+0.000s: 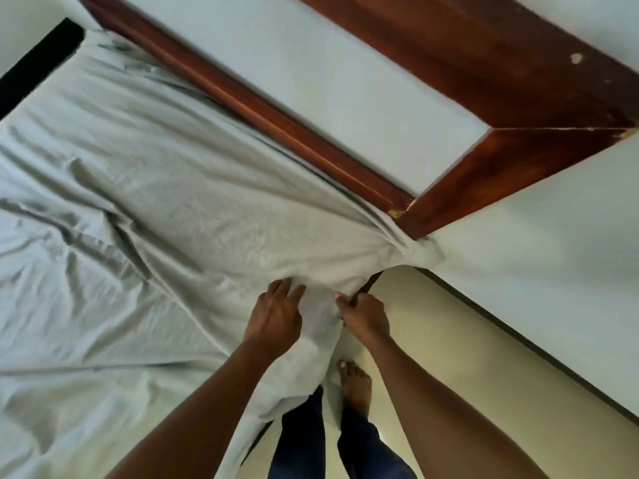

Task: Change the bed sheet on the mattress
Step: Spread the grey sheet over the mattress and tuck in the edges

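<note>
The pale sheet (155, 202) spreads out wrinkled, its long run following the wooden bed frame (276, 126) from 11 o'clock down to the corner near your hands. At 6 o'clock your left hand (276, 316) presses flat on it, fingers spread — your right hand (364, 314) grips the bunched corner edge.

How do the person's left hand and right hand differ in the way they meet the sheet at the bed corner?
The left hand lies with fingers straight and spread on the sheet; the right hand has curled fingers pinching the sheet's edge. The left hand is over the sheet-covered top; the right hand is just off the corner, above the floor. Both touch the same pale sheet at one corner.
</note>
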Available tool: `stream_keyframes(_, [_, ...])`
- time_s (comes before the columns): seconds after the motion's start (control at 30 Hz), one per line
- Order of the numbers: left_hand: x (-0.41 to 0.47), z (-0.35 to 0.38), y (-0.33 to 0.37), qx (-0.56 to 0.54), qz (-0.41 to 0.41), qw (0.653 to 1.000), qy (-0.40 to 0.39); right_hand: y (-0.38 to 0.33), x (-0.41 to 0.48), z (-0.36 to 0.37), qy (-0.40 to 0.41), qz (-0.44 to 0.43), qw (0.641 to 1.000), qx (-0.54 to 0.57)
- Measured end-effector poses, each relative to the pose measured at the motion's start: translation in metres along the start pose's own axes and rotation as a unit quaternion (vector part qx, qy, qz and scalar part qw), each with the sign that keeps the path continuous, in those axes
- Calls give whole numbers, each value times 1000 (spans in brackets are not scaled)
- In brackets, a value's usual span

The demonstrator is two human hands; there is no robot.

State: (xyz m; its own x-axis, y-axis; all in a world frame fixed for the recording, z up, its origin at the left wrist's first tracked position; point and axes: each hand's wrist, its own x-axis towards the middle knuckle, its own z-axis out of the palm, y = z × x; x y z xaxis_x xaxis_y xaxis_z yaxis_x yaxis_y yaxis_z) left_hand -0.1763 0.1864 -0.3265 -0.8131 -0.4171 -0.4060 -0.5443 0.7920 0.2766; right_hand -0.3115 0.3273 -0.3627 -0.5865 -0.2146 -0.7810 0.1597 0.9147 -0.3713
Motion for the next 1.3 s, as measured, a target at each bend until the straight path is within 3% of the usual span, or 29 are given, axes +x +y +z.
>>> stream_keyframes(0.1, [-43, 8, -11, 11, -31, 999, -13, -8, -23, 12, 13, -39, 990, -131])
stream_keyframes(0.27, [-135, 15, -40, -42, -177, 983, 11, -44, -86, 45, -59, -261, 925, -268])
stream_keyframes(0.4, [-231, 43, -77, -73, -317, 945, 22, -52, -138, 111, -165, -456, 804, -346])
stream_keyframes(0.5, [-314, 91, -108, -66, -384, 921, -23, -34, -167, 174, -270, -509, 703, -416])
stream_keyframes(0.57, [-362, 120, -124, -64, -393, 915, -56, -15, -174, 208, -234, -552, 615, -512])
stream_keyframes(0.6, [-383, 135, -133, -64, -395, 914, -61, -8, -177, 224, -192, -585, 591, -522])
stream_keyframes(0.7, [-420, 161, -159, -44, -355, 933, -25, 1, -183, 251, -144, -577, 622, -509])
stream_keyframes(0.8, [-444, 175, -168, -29, -262, 964, -34, 27, -200, 262, -190, -556, 588, -556])
stream_keyframes(0.9, [-477, 182, -162, -97, -244, 954, -147, 54, -236, 272, -312, -482, 560, -596])
stream_keyframes(0.97, [-500, 187, -163, -129, -243, 934, -229, 54, -255, 288, -303, -477, 545, -620])
stream_keyframes(1.03, [-528, 187, -171, -181, -260, 926, -207, 47, -275, 316, -259, -503, 579, -588])
stream_keyframes(1.1, [-555, 186, -186, -227, -327, 910, -112, 40, -294, 354, -245, -535, 627, -511])
stream_keyframes(1.13, [-568, 187, -194, -235, -372, 895, -65, 37, -306, 376, -248, -549, 637, -481])
stream_keyframes(1.2, [-603, 194, -214, -232, -484, 843, 22, 35, -338, 427, -268, -570, 621, -466])
stream_keyframes(1.23, [-618, 198, -225, -227, -544, 804, 73, 34, -352, 448, -278, -571, 613, -471])
stream_keyframes(1.3, [-654, 207, -247, -229, -671, 692, 133, 42, -377, 496, -300, -571, 594, -480])
